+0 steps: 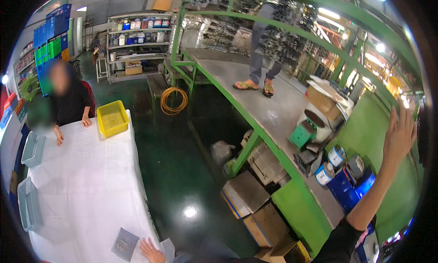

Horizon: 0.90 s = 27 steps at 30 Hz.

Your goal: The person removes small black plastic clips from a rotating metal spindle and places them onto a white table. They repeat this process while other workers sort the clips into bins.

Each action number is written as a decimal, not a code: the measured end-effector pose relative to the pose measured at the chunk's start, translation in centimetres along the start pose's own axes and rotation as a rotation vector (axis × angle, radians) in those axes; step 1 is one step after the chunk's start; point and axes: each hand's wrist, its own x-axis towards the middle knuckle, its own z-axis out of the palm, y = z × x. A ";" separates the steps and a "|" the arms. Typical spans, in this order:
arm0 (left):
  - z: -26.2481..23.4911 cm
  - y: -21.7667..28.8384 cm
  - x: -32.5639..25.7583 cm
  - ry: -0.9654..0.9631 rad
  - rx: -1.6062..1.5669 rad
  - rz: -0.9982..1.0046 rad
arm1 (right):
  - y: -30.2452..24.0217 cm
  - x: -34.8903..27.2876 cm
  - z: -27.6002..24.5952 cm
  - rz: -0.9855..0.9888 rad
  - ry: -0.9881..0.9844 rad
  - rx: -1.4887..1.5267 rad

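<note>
My left hand [152, 252] lies at the near right corner of the white-covered table [86, 181], its fingers spread and nothing in them. Just left of its fingertips is a flat grey packet [124, 244]. On its other side sits a pale flat piece [168, 250], partly cut off by my body. High on the right, my right hand [400, 134] is raised with fingers stretched upward, by the green panel [356, 139] and rail of a platform. I see no object in it; whether the fingertips touch anything cannot be told.
A yellow basket [112, 119] stands at the table's far end, near a seated person [68, 94]; grey-blue baskets [28, 203] line its left edge. The green-framed platform [255, 96] holds a standing person, cans [325, 173] and a green device [303, 134]. Cardboard boxes [246, 193] lie beneath.
</note>
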 end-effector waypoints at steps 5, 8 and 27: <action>0.4 3.7 -0.8 -0.111 -0.208 0.231 | -1.0 0.1 -0.7 0.055 0.015 0.049; -0.6 5.9 -1.8 0.005 -0.204 0.171 | -1.7 0.5 -1.4 0.121 0.015 0.156; 13.6 -3.3 -9.4 -0.741 -0.049 0.104 | -1.2 0.1 -3.0 0.092 0.253 0.672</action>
